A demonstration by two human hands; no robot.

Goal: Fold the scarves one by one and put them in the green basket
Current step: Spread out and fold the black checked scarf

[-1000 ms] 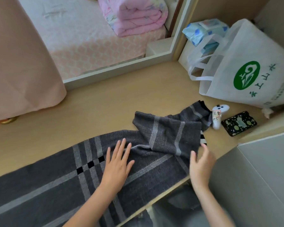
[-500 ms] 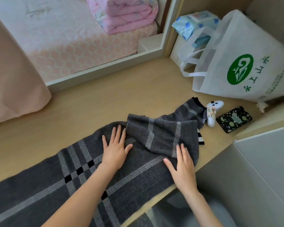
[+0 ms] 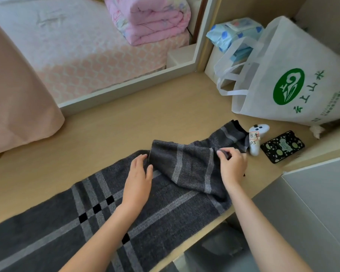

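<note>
Across the middle of the frame, left edge to right: pale wooden tabletop (image 3: 126,124). On it, from lower left up to centre right: long dark grey scarf (image 3: 47,232) with lighter stripes and small black squares. Spread flat over most of its length, right end doubled back leftward in a loose, rumpled flap near the centre.

At upper right, slumped on its side: white tote bag (image 3: 283,65) with a green logo, apart from the flap.

Just left of centre: left hand (image 3: 138,177), palm down on the flat layer. Fingers relaxed and only slightly bent, tips touching the flap's left edge. Gripping nothing.

Right of centre: right hand (image 3: 233,165), lying on the flap. Thumb and forefinger closed narrowly in a pinch on a bit of cloth at its upper edge.

At right, just beside the scarf's far end: white game controller (image 3: 255,138) with a handwritten label. Next to that, lying flat: dark patterned phone case (image 3: 283,146).
</note>
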